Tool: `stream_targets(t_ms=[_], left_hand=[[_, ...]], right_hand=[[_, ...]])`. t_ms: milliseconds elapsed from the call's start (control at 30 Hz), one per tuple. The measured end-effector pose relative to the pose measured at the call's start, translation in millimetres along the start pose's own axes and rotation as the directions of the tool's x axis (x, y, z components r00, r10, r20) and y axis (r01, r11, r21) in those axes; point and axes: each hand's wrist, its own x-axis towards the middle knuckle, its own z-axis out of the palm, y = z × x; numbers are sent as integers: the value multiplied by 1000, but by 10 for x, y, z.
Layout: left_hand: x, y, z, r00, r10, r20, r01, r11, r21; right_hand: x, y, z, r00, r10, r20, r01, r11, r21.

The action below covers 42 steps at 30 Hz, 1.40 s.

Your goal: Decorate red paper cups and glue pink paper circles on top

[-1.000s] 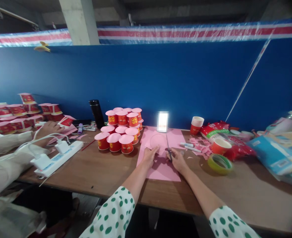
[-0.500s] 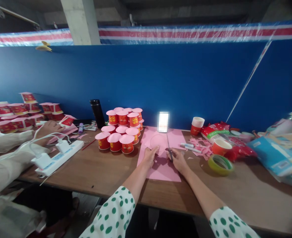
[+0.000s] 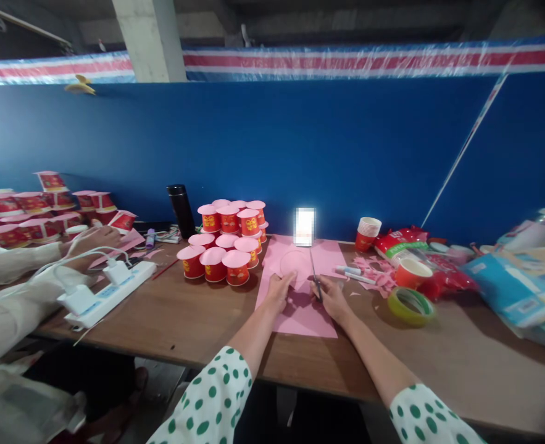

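**Scissors (image 3: 317,287) at a sheet of pink paper (image 3: 296,262)**

My right hand (image 3: 331,297) grips the scissors, their blades pointing away from me. My left hand (image 3: 279,293) is narrowed, pinching the pink paper beside a drawn circle (image 3: 281,262). The paper lies on the worktop (image 3: 193,327), straight ahead. Red paper cups (image 3: 214,272) topped with pink discs (image 3: 213,256) stand to its left; 1 yellow-green tape roll (image 3: 406,313) sits to its right.
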Motion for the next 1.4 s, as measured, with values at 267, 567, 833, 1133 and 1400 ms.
stream_targets(t_ms=[267, 567, 833, 1133, 1400], left_hand=[[23, -36, -8, 995, 95, -23, -94, 995, 24], [17, -15, -8, 997, 80, -22, -79, 997, 18], [33, -17, -8, 994, 99, -41, -100, 994, -35], [22, 24, 5, 988, 155, 3, -152, 972, -178], [41, -10, -11, 993, 116, -29, -118, 987, -110]], right_hand=[[-10, -29, 8, 1000, -1, -13, 1, 1000, -18], [4, 10, 24, 1000, 12, -28, -11, 1000, 19], [23, 46, 16, 1000, 0, -28, 2, 999, 50], [18, 59, 10, 1000, 12, -24, -10, 997, 73], [-6, 17, 21, 999, 48, -11, -47, 996, 76]])
